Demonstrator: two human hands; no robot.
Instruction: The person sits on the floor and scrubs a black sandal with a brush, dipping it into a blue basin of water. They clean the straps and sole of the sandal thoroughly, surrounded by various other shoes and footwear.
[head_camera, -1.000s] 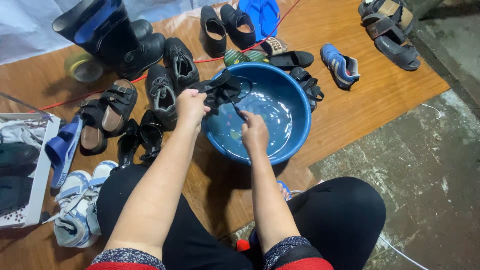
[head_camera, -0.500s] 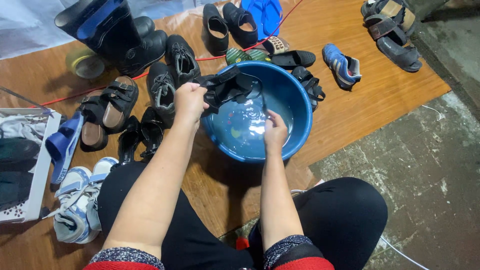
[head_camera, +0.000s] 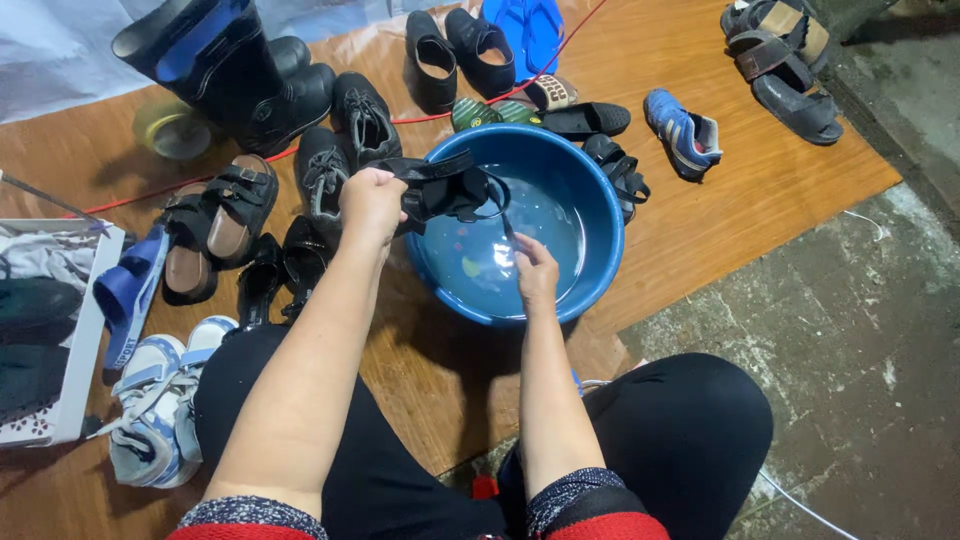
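Left hand (head_camera: 372, 203): grip closed on black sandal (head_camera: 440, 187), above near rim of blue basin (head_camera: 590, 215)
Right hand (head_camera: 536, 272): inside basin, grip unclear
Progress: sandal mid-wash; shoes around basin unwashed, apparently

The blue basin (head_camera: 590, 215) is smooth, glossy plastic holding water. The black strapped sandal (head_camera: 440, 185) looks matt. The floor board (head_camera: 760, 190) is wood-grain, glossy; beside it lies rough, stained concrete (head_camera: 860, 340).

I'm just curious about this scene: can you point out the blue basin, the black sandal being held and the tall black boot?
blue basin (head_camera: 600, 215): head view, right inner wall.
black sandal (head_camera: 440, 190): head view, strap section.
tall black boot (head_camera: 205, 55): head view, shaft.
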